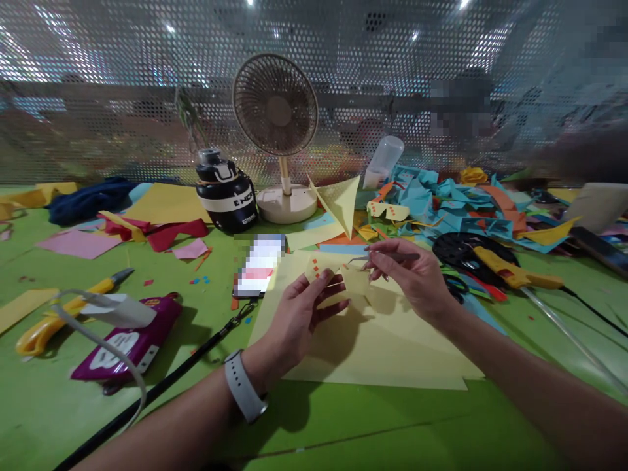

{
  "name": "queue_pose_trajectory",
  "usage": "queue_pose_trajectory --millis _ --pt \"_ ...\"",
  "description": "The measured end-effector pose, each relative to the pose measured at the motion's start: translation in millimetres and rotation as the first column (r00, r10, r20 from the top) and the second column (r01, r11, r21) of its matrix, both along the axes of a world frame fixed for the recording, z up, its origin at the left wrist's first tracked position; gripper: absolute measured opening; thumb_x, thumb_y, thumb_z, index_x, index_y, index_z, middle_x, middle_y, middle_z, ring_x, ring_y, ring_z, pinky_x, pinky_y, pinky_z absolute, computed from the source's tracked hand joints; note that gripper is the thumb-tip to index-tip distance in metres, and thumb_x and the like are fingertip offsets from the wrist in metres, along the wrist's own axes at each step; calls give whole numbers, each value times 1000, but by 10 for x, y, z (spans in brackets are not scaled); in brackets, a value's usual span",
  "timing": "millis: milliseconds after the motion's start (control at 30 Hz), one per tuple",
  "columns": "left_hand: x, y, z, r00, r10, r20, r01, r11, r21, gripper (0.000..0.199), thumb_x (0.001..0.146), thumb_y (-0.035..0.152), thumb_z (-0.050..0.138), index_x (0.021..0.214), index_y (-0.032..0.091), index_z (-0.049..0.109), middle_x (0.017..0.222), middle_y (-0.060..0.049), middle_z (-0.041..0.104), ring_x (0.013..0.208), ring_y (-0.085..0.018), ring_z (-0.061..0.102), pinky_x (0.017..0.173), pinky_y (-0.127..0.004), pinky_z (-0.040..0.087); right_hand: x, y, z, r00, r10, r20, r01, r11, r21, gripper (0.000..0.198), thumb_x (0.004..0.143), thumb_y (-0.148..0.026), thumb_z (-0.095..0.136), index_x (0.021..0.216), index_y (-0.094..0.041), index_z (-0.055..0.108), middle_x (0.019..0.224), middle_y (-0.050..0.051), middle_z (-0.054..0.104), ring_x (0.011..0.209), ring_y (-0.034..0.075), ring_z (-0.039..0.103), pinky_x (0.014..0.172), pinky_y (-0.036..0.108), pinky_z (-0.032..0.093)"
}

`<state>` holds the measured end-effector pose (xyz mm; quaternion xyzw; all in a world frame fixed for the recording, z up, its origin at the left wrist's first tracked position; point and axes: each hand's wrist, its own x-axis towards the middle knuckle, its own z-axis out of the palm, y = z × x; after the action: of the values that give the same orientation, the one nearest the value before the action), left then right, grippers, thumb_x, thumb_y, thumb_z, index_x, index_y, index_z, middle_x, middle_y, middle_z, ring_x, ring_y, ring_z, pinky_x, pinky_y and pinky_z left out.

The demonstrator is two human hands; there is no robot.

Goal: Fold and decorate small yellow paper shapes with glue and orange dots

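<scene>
My left hand (297, 317), with a pale watch band on its wrist, pinches a small pale yellow paper cutout (357, 281) marked with small orange-red squares. Its thumb lies on top and partly covers the piece. In my right hand (412, 278) are slim metal tweezers (407, 256), their thin tip pointing left at the cutout's upper edge; whether the tip touches it I cannot tell. Both hands are above a large pale yellow sheet (373, 353) on the green table. A similar yellow cutout with orange marks (387, 210) lies behind, near the paper pile.
A phone (260, 265) with a lit screen lies left of the sheet. Behind stand a fan (277, 108) and a black bottle (226, 196). Blue folded papers (432, 190) heap at the back right. A yellow glue gun (515, 268) lies right; a yellow-handled cutter (73, 311) and purple pouch (130, 340) lie left.
</scene>
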<state>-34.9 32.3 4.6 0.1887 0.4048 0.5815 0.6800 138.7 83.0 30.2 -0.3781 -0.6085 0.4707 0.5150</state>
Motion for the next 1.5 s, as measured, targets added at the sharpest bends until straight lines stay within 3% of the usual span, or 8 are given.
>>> queue_pose_trajectory --millis 700,1233,1500 --pt "5 -11 -32 999 -26 -29 27 999 37 23 68 29 80 82 14 69 91 -9 72 87 -22 67 73 -35 58 -18 -33 17 1000 27 17 -26 998 -53 25 72 -35 74 85 -16 66 69 1 68 55 11 63 55 26 57" --pt "-1 -21 -30 999 -34 -2 34 998 53 18 70 26 78 79 14 69 88 -8 73 86 -21 68 76 -35 57 -11 -23 -8 999 36 25 -34 998 -53 25 72 -35 74 85 -15 66 69 2 69 54 11 63 55 25 55" --pt "-1 -22 -2 991 -117 -70 126 984 127 32 71 23 77 101 16 67 111 -10 69 96 -21 66 81 -32 55 -45 -45 -5 999 43 -8 -44 996 -83 23 70 -33 75 83 -16 67 68 1 69 51 10 62 51 23 54"
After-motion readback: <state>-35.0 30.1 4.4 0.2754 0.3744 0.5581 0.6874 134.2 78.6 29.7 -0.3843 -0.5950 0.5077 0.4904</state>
